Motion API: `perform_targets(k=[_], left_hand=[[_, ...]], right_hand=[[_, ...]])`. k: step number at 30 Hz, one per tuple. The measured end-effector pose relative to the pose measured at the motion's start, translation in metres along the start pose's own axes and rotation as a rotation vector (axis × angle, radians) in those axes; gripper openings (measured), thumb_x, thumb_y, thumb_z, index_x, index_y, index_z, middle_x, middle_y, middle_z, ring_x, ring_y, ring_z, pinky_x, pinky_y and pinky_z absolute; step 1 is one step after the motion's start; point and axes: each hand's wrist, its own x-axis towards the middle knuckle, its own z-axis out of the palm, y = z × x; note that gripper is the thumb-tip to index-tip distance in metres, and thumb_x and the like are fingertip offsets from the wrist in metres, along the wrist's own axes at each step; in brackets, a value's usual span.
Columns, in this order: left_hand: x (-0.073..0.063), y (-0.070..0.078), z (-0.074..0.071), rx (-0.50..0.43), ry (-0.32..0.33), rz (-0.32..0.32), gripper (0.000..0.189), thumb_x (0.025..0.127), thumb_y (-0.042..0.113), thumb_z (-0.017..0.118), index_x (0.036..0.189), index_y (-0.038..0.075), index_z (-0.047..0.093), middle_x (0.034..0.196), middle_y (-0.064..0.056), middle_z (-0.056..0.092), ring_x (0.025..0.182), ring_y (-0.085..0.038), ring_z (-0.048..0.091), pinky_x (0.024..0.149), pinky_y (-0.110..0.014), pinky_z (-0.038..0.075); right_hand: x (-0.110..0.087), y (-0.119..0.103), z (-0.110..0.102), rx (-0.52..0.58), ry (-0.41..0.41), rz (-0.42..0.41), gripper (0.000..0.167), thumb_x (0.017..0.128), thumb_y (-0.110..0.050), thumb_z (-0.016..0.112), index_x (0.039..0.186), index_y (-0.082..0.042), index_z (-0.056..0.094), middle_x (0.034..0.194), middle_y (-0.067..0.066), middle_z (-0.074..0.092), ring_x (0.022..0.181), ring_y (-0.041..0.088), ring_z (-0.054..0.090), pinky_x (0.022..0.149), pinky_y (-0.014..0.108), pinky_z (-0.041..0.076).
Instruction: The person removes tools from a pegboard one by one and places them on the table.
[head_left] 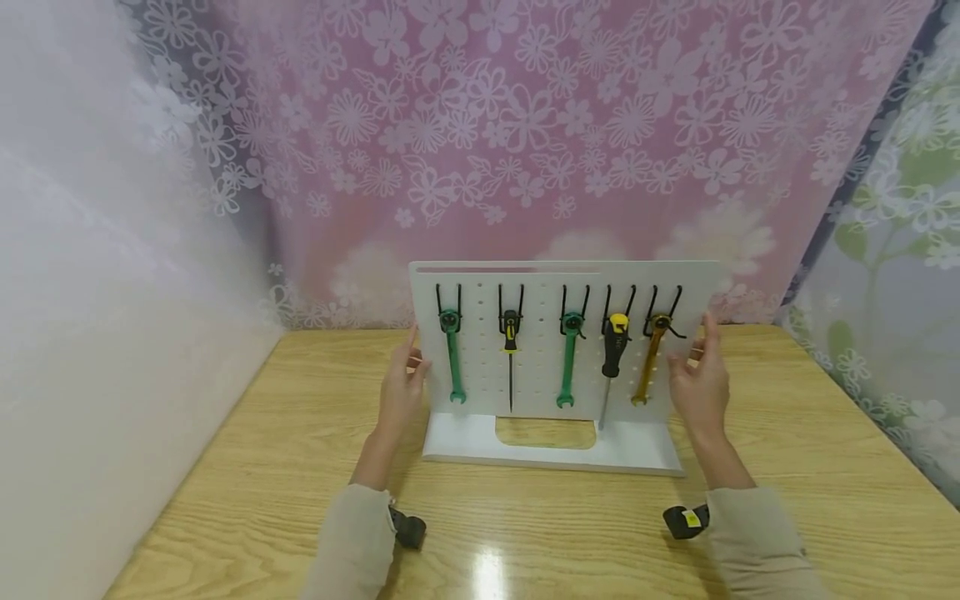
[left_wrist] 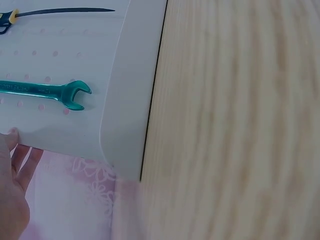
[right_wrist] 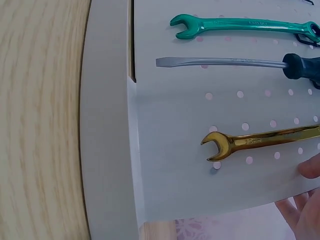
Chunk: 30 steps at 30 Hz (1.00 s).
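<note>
A white pegboard stand point(head_left: 540, 383) stands upright on the table, its base toward me. My left hand point(head_left: 402, 385) grips the board's left edge, thumb on the front and fingers behind. At the right edge my right hand point(head_left: 702, 387) holds the board the same way. From black hooks hang a green wrench point(head_left: 453, 362) at the left, a small black-and-yellow screwdriver point(head_left: 511, 333), a second green wrench point(head_left: 567, 362), a larger screwdriver point(head_left: 615, 346) and a gold wrench point(head_left: 650, 362). The gold wrench point(right_wrist: 260, 140) is closest to my right hand, the left green wrench point(left_wrist: 40, 90) to my left.
The stand rests on a wood-grain table point(head_left: 540, 533), which shows through a cutout in its base. A pink flowered curtain point(head_left: 495, 167) hangs behind, a pale wall point(head_left: 112, 292) rises at the left, and flowered cloth point(head_left: 885, 275) hangs at the right.
</note>
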Motion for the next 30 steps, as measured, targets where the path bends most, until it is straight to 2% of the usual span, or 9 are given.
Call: perform_targets(k=[8,13,18,26,30], left_hand=[[-0.003,-0.005,-0.014,0.024,0.019,-0.001,0.058,0.088,-0.001,0.057,0.141,0.004,0.034,0.093,-0.018,0.053,0.081,-0.031,0.056,0.068,-0.042,0.050],[-0.004,-0.008,-0.022,0.034,0.052,0.035,0.058,0.087,-0.002,0.058,0.140,0.002,0.035,0.091,-0.018,0.053,0.080,-0.032,0.056,0.067,-0.043,0.050],[-0.007,-0.011,-0.029,0.046,0.081,0.067,0.058,0.086,-0.003,0.058,0.139,0.000,0.035,0.091,-0.019,0.052,0.079,-0.032,0.056,0.065,-0.042,0.050],[-0.010,-0.011,-0.041,0.036,0.091,0.013,0.059,0.086,-0.005,0.058,0.140,0.001,0.035,0.093,-0.020,0.052,0.080,-0.032,0.055,0.066,-0.043,0.048],[-0.011,-0.013,-0.047,0.060,0.110,0.015,0.058,0.086,-0.005,0.058,0.139,0.001,0.036,0.092,-0.021,0.052,0.080,-0.033,0.056,0.066,-0.044,0.048]], right_hand=[[-0.005,-0.006,0.011,0.019,-0.019,0.007,0.078,0.087,0.006,0.053,0.148,-0.027,0.018,0.107,0.021,0.045,0.098,0.032,0.049,0.085,0.050,0.045],[-0.008,-0.010,0.019,0.014,-0.015,-0.028,0.077,0.086,0.008,0.054,0.148,-0.022,0.020,0.104,0.020,0.046,0.096,0.030,0.049,0.083,0.049,0.045],[-0.012,-0.015,0.025,0.007,-0.012,-0.049,0.074,0.086,0.007,0.055,0.147,-0.018,0.022,0.103,0.022,0.048,0.092,0.036,0.053,0.080,0.051,0.046],[-0.017,-0.022,0.035,-0.001,-0.014,-0.063,0.072,0.086,0.005,0.056,0.147,-0.015,0.023,0.099,0.021,0.049,0.087,0.037,0.055,0.075,0.051,0.048],[-0.020,-0.026,0.040,-0.016,-0.011,-0.073,0.072,0.086,0.004,0.057,0.146,-0.013,0.023,0.099,0.024,0.052,0.084,0.040,0.057,0.068,0.051,0.048]])
